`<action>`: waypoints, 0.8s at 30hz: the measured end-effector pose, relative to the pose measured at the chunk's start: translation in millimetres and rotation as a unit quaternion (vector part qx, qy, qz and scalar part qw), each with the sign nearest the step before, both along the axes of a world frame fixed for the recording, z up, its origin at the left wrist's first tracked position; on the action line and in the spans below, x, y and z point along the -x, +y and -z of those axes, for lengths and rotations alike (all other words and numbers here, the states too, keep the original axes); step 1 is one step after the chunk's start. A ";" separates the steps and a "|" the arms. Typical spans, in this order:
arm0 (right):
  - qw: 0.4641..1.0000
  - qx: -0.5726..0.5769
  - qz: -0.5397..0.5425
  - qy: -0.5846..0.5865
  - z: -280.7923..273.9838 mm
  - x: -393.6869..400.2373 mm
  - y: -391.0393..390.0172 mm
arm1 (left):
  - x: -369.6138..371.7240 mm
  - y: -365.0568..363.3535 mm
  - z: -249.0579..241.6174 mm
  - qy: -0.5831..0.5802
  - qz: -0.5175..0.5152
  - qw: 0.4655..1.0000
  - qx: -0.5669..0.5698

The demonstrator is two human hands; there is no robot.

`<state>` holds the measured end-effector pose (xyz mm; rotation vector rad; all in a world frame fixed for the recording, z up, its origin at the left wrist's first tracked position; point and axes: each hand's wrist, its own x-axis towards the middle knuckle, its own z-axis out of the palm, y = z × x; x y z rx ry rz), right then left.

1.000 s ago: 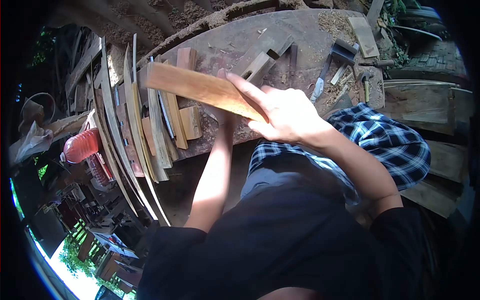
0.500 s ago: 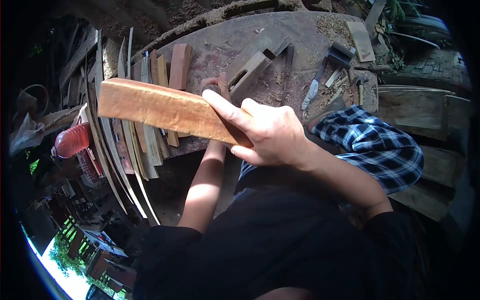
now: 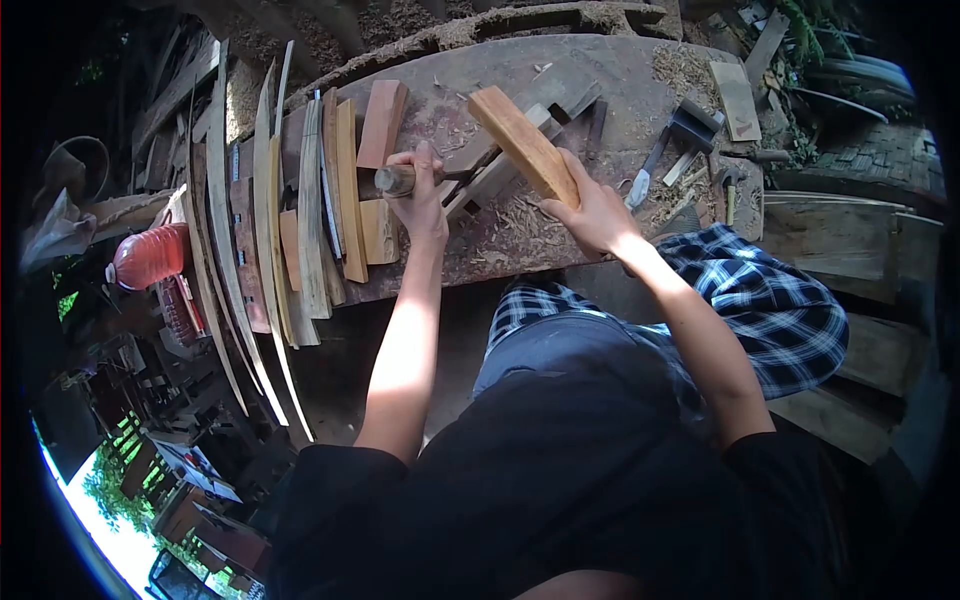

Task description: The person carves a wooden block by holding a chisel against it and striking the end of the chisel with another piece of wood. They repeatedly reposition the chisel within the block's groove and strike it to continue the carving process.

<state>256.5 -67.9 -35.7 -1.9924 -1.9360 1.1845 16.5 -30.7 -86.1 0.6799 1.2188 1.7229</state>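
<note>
A wooden-handled chisel (image 3: 396,180) is gripped in my left hand (image 3: 422,196), fingers wrapped round it. Its dark blade points right, toward a slotted length of timber (image 3: 485,187) lying slantwise on the worktable (image 3: 440,100). My right hand (image 3: 596,215) is closed on the near end of a reddish-brown wooden block (image 3: 522,140). The block's far end is raised and overlaps the slotted timber in this view. Wood shavings (image 3: 535,222) lie around the timber.
Several wooden strips (image 3: 310,200) lie along the table's left side, near a reddish block (image 3: 383,120). At the right are a black-headed tool (image 3: 695,125), a hammer (image 3: 729,190) and a pale board (image 3: 735,100). A bottle of pink liquid (image 3: 150,256) is far left.
My right hand has moved the wooden block away from the camera, rightward over the timber. The left hand and chisel, mostly hidden before, now show. The whole view has shifted slightly.
</note>
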 end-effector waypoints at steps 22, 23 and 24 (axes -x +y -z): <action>0.992 -0.023 -0.034 -0.123 25.2 -8.9 -40.8 | -23.8 20.9 -18.9 0.148 0.101 0.984 -0.017; 0.992 -0.016 -0.032 -0.122 24.0 -8.6 -40.7 | -22.9 19.2 -19.0 0.151 0.101 0.983 -0.015; 0.992 -0.007 -0.030 -0.121 23.1 -8.4 -41.1 | -21.9 16.4 -19.2 0.152 0.102 0.983 -0.014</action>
